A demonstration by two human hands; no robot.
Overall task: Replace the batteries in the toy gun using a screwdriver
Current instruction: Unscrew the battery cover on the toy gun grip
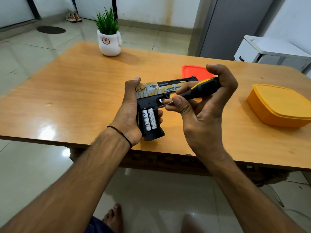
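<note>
Bare feet point(112, 216) on glossy tiled floor point(33, 165). Above the desk point(67, 98) near edge: left hand point(129, 111) fingers wrapped around toy gun point(151, 98) grip, cover off, two batteries point(149, 119) exposed. Right hand point(202, 105) fingers clamp screwdriver point(200, 89), tip at battery bay. Orange lid point(193, 71), yellow container point(279, 105) toward right edge; potted plant point(108, 36) at far edge.

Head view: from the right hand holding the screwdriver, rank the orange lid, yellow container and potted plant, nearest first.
From the right hand gripping the screwdriver:
1. Orange lid, flat on the table just behind the hand, partly hidden by it.
2. Yellow container, further to the hand's right, near the table's right edge.
3. Potted plant, at the table's far edge, left of the hand.
</note>
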